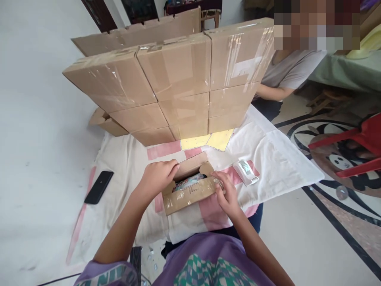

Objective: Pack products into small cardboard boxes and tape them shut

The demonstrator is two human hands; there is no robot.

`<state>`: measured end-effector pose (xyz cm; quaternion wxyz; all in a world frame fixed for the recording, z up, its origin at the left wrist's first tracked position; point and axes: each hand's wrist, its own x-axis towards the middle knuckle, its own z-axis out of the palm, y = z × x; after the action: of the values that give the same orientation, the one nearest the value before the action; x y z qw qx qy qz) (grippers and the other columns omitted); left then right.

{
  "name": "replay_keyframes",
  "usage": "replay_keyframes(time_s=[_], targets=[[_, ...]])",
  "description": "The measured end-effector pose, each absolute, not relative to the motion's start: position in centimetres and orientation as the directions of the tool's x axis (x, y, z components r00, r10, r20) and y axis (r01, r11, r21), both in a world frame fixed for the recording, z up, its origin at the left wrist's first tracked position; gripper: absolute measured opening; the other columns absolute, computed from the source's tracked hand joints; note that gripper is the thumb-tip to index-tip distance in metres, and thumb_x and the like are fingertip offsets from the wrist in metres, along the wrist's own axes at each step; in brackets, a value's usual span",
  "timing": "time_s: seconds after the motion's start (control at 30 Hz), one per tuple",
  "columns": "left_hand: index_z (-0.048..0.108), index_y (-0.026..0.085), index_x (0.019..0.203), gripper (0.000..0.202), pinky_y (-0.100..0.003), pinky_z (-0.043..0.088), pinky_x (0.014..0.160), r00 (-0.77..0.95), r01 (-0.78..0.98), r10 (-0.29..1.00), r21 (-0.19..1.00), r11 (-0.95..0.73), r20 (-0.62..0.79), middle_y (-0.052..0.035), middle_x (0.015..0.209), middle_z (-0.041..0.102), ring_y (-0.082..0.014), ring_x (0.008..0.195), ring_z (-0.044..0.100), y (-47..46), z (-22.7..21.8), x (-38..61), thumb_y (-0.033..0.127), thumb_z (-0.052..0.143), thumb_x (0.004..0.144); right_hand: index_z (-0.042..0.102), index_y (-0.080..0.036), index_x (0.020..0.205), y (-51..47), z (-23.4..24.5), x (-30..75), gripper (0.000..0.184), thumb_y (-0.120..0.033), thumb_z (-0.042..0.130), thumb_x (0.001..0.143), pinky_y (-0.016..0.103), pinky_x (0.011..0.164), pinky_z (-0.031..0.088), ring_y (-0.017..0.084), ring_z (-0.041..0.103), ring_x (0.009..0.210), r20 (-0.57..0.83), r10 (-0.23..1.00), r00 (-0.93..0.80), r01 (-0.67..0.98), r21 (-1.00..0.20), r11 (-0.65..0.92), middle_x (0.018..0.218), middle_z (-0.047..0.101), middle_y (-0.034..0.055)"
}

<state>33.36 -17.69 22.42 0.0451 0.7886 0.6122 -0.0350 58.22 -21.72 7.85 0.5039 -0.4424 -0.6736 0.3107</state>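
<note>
A small cardboard box (190, 194) stands open on the cloth-covered table in front of me, its lid flap raised on the far side. Inside lies something with a colourful printed pattern (189, 181), which I cannot name. My left hand (159, 174) is closed on the raised flap at the box's left, thumb and fingers pinching its edge. At the right end my right hand (226, 192) grips the box's wall and corner, with the thumb on the near side.
Behind the box rises a wall of stacked, taped cartons (184, 87). Yellow sheets (220, 140) lie at its foot. A white device with a small screen (246, 172) is on the right, a black phone (99, 187) on the left. Another person (285, 75) sits beyond the cartons; a red chair (357, 147) stands right.
</note>
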Motion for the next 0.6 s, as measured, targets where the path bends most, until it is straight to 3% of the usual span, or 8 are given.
replay_keyframes(time_s=[0.1,0.2,0.27,0.37,0.47,0.6], targets=[[0.066,0.027,0.125,0.043,-0.034,0.05,0.091,0.427,0.896,0.9,0.174,-0.409,-0.082,-0.0044,0.121,0.074,-0.0231,0.111,0.068,-18.5,21.2,33.9,0.045,0.031,0.106,0.042,-0.032,0.15,-21.6,8.7,60.2,0.052,-0.021,0.049,0.1,0.051,0.109,0.047,0.026,0.059,0.129,0.426,0.895,-0.128,0.31,-0.84,0.445,0.131,0.069,0.0071],[0.038,0.027,0.155,0.06,-0.049,0.026,0.122,0.601,0.789,0.794,0.218,-0.574,-0.087,-0.0049,0.161,0.042,-0.0288,0.15,0.034,-20.3,18.5,35.2,0.057,0.038,0.103,0.05,-0.028,0.144,-21.7,8.8,63.3,0.046,-0.024,0.053,0.098,0.052,0.11,0.045,0.028,0.057,0.131,0.444,0.895,0.046,0.427,-0.819,0.384,0.138,0.063,0.0102],[0.022,0.025,0.161,0.075,-0.057,0.01,0.126,0.623,0.778,0.772,0.206,-0.593,-0.127,-0.0048,0.168,0.028,-0.031,0.156,0.02,-21.4,16.9,35.9,0.062,0.042,0.1,0.054,-0.025,0.14,-21.4,8.2,65.8,0.045,-0.029,0.058,0.095,0.054,0.108,0.045,0.031,0.056,0.131,0.418,0.887,0.195,0.524,-0.809,0.266,0.139,0.061,0.0127],[0.013,0.024,0.163,0.088,-0.061,0.001,0.126,0.606,0.793,0.782,0.185,-0.58,-0.144,-0.0057,0.17,0.02,-0.0324,0.157,0.013,-22.1,15.7,36.1,0.063,0.051,0.094,0.06,-0.023,0.133,-20.6,6.8,69.1,0.042,-0.037,0.06,0.093,0.054,0.1,0.05,0.032,0.062,0.117,0.292,0.912,0.288,0.565,-0.821,0.084,0.131,0.065,0.013],[0.017,0.025,0.162,0.085,-0.06,0.003,0.126,0.603,0.796,0.787,0.178,-0.579,-0.133,-0.0056,0.169,0.023,-0.0318,0.157,0.014,-22.1,15.7,35.7,0.057,0.056,0.094,0.068,-0.023,0.118,-19.9,5.7,70.9,0.032,-0.039,0.058,0.092,0.048,0.092,0.054,0.028,0.066,0.103,0.186,0.925,0.331,0.526,-0.85,-0.017,0.12,0.07,0.0105],[0.032,0.03,0.158,0.07,-0.06,0.008,0.126,0.649,0.757,0.754,0.183,-0.627,-0.099,-0.0034,0.166,0.031,-0.032,0.158,0.013,-21.7,15.7,35.1,0.05,0.056,0.096,0.069,-0.021,0.114,-19.6,4.9,71.7,0.032,-0.039,0.055,0.091,0.044,0.086,0.055,0.025,0.067,0.095,0.114,0.922,0.37,0.505,-0.858,-0.096,0.114,0.072,0.0109]])
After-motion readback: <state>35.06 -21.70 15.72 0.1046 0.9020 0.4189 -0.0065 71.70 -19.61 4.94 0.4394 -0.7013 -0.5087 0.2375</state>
